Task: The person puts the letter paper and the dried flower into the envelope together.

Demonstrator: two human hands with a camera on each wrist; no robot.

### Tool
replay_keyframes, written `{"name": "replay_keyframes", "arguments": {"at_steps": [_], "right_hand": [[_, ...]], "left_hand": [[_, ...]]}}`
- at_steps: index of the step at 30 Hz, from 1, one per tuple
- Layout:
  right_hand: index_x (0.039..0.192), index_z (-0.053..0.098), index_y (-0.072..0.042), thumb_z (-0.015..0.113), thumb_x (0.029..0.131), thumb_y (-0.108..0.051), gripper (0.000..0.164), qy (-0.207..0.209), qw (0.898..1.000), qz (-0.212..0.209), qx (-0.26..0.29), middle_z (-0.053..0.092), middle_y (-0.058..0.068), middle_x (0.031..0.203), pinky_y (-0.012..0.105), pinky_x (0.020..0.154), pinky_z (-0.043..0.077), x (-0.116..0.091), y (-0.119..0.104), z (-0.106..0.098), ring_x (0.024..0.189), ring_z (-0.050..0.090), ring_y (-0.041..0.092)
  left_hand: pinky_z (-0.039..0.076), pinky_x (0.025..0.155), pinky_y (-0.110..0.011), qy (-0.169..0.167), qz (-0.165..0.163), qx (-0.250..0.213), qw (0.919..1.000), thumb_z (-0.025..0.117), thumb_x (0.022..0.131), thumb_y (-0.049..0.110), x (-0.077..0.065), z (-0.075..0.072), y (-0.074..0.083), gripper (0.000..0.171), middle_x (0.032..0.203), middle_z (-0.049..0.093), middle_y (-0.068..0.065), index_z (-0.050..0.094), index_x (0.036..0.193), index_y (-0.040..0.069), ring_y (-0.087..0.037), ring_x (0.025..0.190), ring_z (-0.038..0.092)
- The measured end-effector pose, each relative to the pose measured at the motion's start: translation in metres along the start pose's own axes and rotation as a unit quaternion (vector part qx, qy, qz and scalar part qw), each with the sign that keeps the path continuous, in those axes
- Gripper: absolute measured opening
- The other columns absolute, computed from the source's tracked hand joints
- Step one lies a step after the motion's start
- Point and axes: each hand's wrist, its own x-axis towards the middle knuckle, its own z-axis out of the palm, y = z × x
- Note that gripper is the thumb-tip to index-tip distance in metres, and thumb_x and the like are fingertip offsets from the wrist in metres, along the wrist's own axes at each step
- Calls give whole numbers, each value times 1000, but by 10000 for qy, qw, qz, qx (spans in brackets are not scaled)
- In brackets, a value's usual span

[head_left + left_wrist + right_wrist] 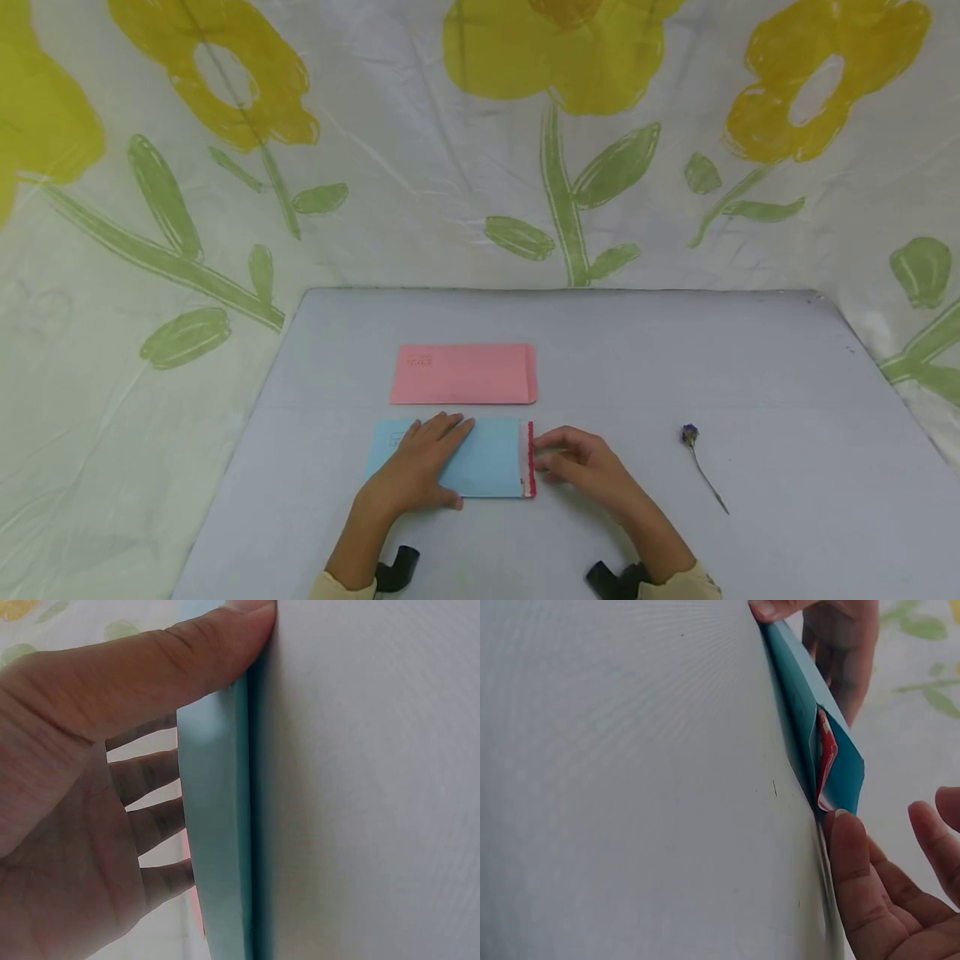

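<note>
A light blue envelope [491, 458] lies on the table, its open end to the right. In that opening shows a thing with a red edge [827, 754], most of it hidden inside. My left hand [420, 467] rests spread on the envelope's left half, with the thumb [217, 649] at the near edge. At the open end, my right hand [588, 471] has its fingers bent loosely; a fingertip [847, 829] touches or nearly touches the envelope's lower corner. The other right fingertips stand apart from it, with nothing seen between them.
Behind the blue envelope lies a pink envelope [465, 373]. A dried purple flower [690, 434] on a thin stem rests to the right of my right hand. The pale table [637, 350] ends at a curtain [390, 167] painted with yellow flowers.
</note>
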Motion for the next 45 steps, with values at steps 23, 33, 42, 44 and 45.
{"name": "replay_keyframes", "arguments": {"at_steps": [23, 33, 42, 44, 45], "right_hand": [[121, 62, 7, 60, 99, -8, 26, -159, 9996, -191, 126, 63, 23, 123, 36, 84, 58, 7, -3, 13, 104, 67, 33], [124, 61, 4, 61, 99, -9, 28, -205, 9997, -162, -24, 61, 19, 124, 34, 84, 57, 9, -2, 19, 100, 67, 30], [126, 57, 6, 61, 100, -8, 30, 259, 9971, -356, -617, 59, 25, 127, 35, 79, 59, -2, -10, -25, 101, 67, 31], [126, 58, 4, 62, 99, -8, 30, 755, 9893, -306, -1206, 60, 24, 125, 33, 73, 58, -10, -15, -48, 94, 67, 30], [126, 59, 3, 63, 98, -8, 30, 1052, 9810, -247, -1613, 61, 24, 124, 33, 69, 58, -15, -17, -59, 91, 66, 29]], "left_hand": [[21, 116, -61, -19, 1, 5, 10000, 97, 63, 27, 0, 1, -1, 105, 153, 42, -12, 44, 151, 9, -36, 144, 31], [20, 117, -59, -42, -55, -36, 10000, 97, 63, 28, 0, 0, 0, 105, 154, 42, -12, 44, 152, 9, -35, 145, 30], [20, 117, -58, -7, -26, -72, 10000, 97, 64, 27, 1, 0, -1, 105, 154, 41, -12, 43, 152, 8, -35, 145, 30], [20, 117, -58, -9, -23, -89, 10000, 97, 63, 27, 0, 0, -1, 105, 154, 41, -12, 43, 152, 8, -35, 145, 30], [20, 117, -59, -11, -27, -98, 9999, 97, 63, 27, 0, 0, -1, 105, 154, 41, -12, 43, 152, 8, -35, 145, 30]]}}
